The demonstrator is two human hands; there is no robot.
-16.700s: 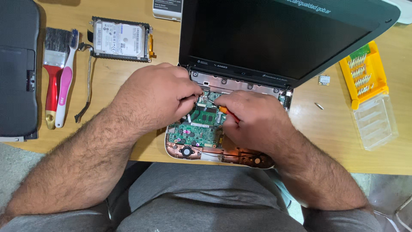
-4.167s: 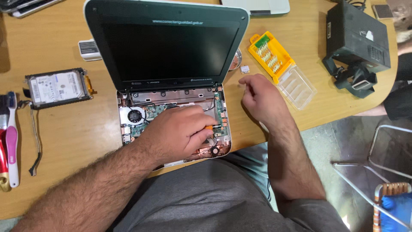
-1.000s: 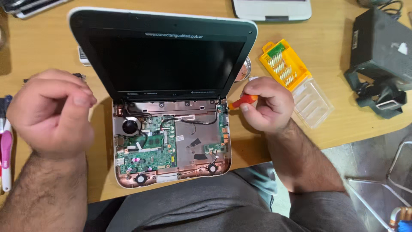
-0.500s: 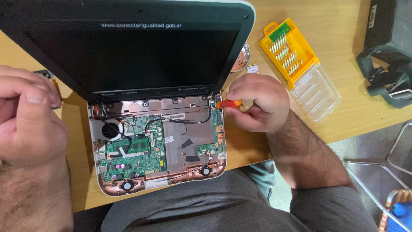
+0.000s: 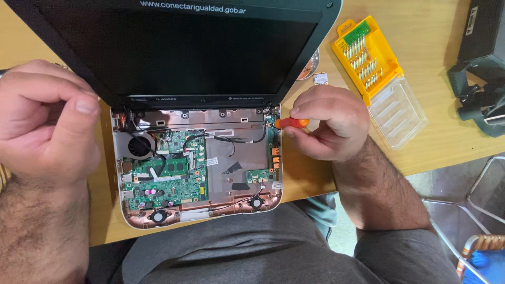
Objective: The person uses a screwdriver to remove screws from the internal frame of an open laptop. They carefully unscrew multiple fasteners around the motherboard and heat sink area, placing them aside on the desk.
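A small laptop (image 5: 247,163) lies open on the wooden table with its keyboard cover off, showing a green circuit board (image 5: 165,181), a round fan (image 5: 139,146) and black wires. Its dark screen (image 5: 179,50) leans back. My right hand (image 5: 329,123) grips a small orange-handled screwdriver (image 5: 292,123), whose tip points at the base's right edge near the hinge. My left hand (image 5: 44,123) hovers above the laptop's left side, fingers curled, thumb against fingertips; whether it pinches something small is not visible.
A yellow bit case (image 5: 365,55) with a clear lid (image 5: 397,113) lies open right of the laptop. A small chip card (image 5: 320,78) rests near the hinge. Black equipment (image 5: 481,73) sits at the far right. The table edge (image 5: 410,169) runs near my lap.
The view has moved closer to the laptop. My right hand with the screwdriver has kept at the right hinge corner. My left hand stays raised at the left.
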